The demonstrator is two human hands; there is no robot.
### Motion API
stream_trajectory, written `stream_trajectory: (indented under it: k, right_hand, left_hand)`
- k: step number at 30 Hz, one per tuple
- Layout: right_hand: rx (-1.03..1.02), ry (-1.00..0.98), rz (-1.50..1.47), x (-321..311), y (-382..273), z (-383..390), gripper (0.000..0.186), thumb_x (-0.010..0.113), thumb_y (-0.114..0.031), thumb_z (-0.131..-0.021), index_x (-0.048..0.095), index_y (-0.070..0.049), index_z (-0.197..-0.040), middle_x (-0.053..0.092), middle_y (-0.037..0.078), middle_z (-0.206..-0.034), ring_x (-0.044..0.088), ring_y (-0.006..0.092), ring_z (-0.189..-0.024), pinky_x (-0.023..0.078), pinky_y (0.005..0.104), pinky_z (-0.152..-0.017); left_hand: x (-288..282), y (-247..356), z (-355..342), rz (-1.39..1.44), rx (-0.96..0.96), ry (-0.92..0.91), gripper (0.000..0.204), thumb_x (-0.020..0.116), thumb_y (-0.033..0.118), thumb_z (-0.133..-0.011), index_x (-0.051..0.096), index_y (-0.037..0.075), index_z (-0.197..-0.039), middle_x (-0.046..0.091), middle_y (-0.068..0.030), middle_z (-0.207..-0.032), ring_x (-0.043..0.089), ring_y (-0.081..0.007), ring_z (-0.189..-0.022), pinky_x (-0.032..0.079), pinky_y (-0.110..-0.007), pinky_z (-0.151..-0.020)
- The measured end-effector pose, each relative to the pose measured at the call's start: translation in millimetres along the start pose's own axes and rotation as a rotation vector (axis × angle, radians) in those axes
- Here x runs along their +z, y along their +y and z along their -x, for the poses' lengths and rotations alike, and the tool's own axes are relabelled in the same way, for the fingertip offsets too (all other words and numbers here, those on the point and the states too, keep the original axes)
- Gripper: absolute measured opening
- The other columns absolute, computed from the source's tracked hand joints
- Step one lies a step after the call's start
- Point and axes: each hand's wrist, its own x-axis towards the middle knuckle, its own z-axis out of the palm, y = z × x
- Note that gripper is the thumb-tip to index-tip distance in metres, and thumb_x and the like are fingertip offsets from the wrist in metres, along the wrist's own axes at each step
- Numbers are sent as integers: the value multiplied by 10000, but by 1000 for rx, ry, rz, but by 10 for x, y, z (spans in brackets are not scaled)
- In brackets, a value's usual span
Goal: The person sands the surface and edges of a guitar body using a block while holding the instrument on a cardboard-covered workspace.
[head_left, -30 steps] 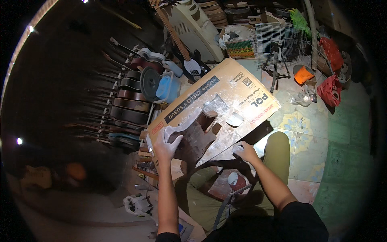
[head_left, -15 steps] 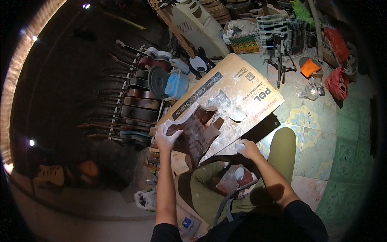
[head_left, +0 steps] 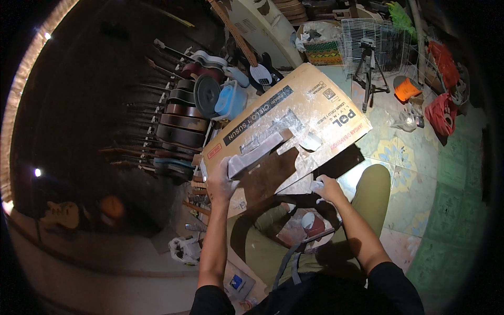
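My left hand grips the end of a brown guitar body with a pale, dusty edge, tilted up at the front of a dust-smeared cardboard sheet. Much of the body's face is in shadow. My right hand is closed at the cardboard's lower edge, right of the body, on a small pale thing that I cannot make out. A small light scrap lies on the cardboard. My legs are below, with a red-and-white cup between them.
Guitars stand racked at the left beside a blue plastic tub and a grey lid. Behind are a black bass, a wire cage, a tripod, an orange container and a red bag on tiled floor.
My left hand has tipped the guitar body up, so its pale edge now faces upward and its face is darker. My right hand has risen slightly at the cardboard's edge.
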Motion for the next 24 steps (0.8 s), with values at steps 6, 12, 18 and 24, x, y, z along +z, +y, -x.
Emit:
stream_trajectory:
  k: [6, 12, 18, 24]
  right_hand:
    - [10, 14, 9, -21, -66, 25, 458, 746, -295, -756, 630, -44, -1121, 693, 240, -960, 675, 397, -917, 534, 454, -816]
    - [8, -18, 77, 10, 2, 11, 404, 726, -321, -768, 634, -49, -1052, 693, 228, -946, 666, 407, -903, 526, 468, -816]
    - [190, -190, 324, 43, 79, -7, 450, 749, -355, -736, 671, -32, -1040, 689, 231, -1024, 664, 390, -980, 527, 466, -845]
    - [239, -211, 357, 71, 204, -13, 441, 735, -335, -743, 665, -9, -1032, 688, 234, -1024, 663, 398, -982, 529, 466, -847]
  left_hand:
    - [605, -276, 593, 14, 240, 154, 468, 705, 5, -619, 637, 29, -1081, 673, -170, -1036, 652, -360, -978, 514, -446, -847]
    - [1016, -116, 1422, 59, 183, 74, 455, 708, 69, -639, 647, 73, -1090, 624, -126, -1098, 590, -338, -1024, 435, -487, -929]
    - [1307, 7, 1941, 12, 289, -182, 597, 705, 108, -668, 623, 227, -1247, 573, -87, -1233, 531, -327, -1135, 390, -541, -970]
    - [1680, -29, 2041, 30, 436, -365, 721, 788, 144, -583, 611, 212, -1279, 479, -127, -1375, 432, -418, -1260, 319, -609, -1061]
